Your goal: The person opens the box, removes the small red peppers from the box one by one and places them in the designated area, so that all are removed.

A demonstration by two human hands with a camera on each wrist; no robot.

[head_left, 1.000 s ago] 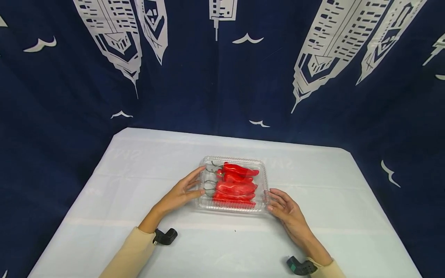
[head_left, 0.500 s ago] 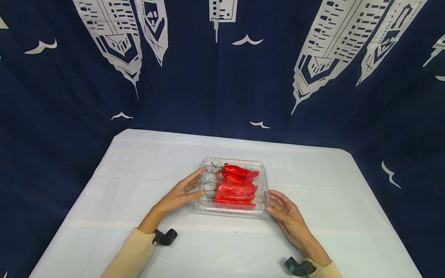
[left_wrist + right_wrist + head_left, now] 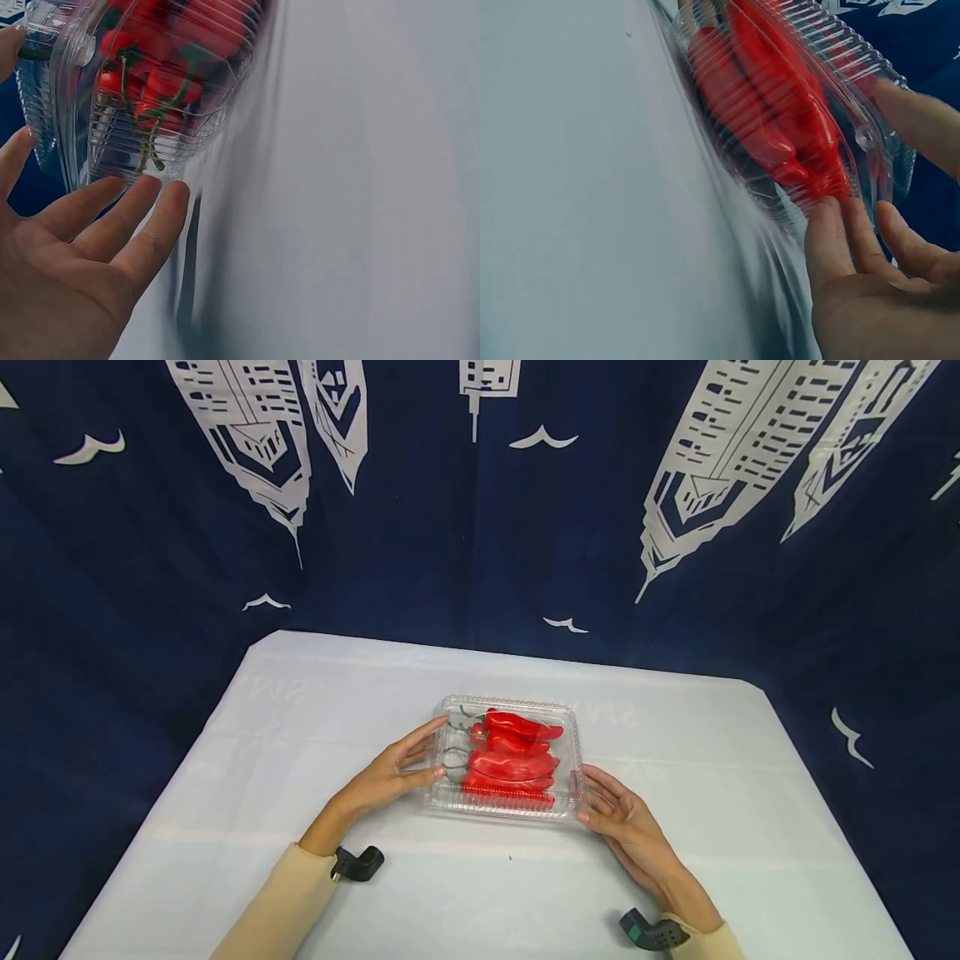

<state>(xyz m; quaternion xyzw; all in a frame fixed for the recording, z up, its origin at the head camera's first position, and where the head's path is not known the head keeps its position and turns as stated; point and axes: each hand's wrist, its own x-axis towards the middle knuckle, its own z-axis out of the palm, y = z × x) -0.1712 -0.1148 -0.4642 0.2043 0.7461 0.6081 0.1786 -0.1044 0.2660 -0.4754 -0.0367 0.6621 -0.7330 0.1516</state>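
Note:
A clear plastic clamshell container (image 3: 567, 752) with its lid down sits on the white table. Several red peppers (image 3: 513, 766) with thin green stems lie inside, stems pointing left. At the container's left side is my left hand (image 3: 384, 781), fingers spread and fairly straight, tips right at the wall. My right hand (image 3: 628, 827) is at the right side near the front corner, its thumb and extended fingers at the rim. The left wrist view shows the pepper stems (image 3: 154, 127) through the ribbed wall. In the right wrist view, fingertips (image 3: 826, 214) meet the container's end.
A white cloth covers the table (image 3: 750, 827). Behind it hangs a dark blue curtain (image 3: 420, 552) printed with white buildings and birds. Black wrist-worn devices sit at the left wrist (image 3: 358, 864) and the right wrist (image 3: 652, 932).
The head view has shifted slightly. Both hands and the container keep their places relative to each other.

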